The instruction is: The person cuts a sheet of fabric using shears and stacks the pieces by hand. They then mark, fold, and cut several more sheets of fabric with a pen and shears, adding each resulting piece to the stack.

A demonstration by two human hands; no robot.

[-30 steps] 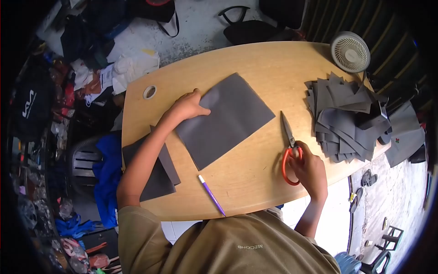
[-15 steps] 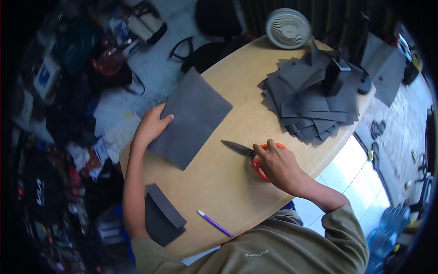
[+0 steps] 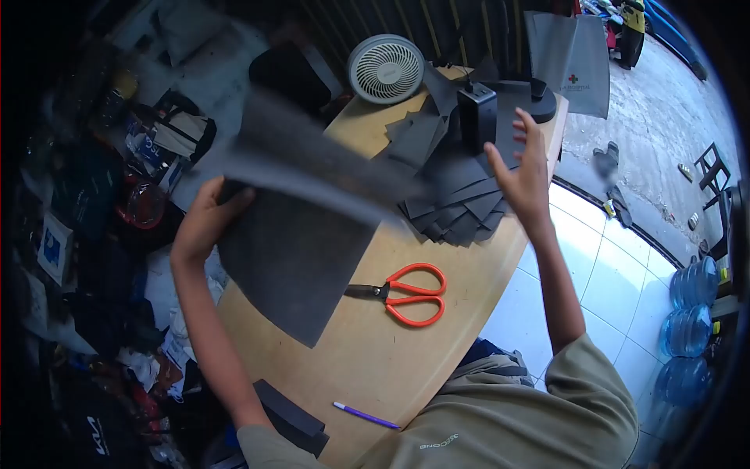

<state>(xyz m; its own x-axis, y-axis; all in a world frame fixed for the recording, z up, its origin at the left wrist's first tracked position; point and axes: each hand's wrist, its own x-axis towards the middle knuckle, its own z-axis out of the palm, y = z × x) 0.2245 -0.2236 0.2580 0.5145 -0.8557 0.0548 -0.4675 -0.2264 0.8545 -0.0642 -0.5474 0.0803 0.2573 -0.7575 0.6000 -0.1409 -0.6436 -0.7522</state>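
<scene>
My left hand (image 3: 201, 223) grips a dark grey fabric-like sheet (image 3: 293, 266) by its left edge, thumb on top. The sheet is lifted off the table, and its upper part flaps over, blurred by motion. My right hand (image 3: 525, 180) is raised with fingers spread and nothing in it, beside a pile of similar grey sheets (image 3: 461, 215). Scissors with orange handles (image 3: 380, 291) lie on the table between my hands, their blade tip hidden by the sheet.
A round fan (image 3: 387, 70) and an upright black box-shaped device (image 3: 478, 121) stand at the far end. Nearer my body lie a purple pen (image 3: 366, 415) and a folded grey piece (image 3: 289, 418). Water bottles (image 3: 687, 328) stand on the floor at right.
My right hand has let go of the scissors and moved up toward the pile. My left hand has lifted the sheet, which lay flat before. The camera view has shifted.
</scene>
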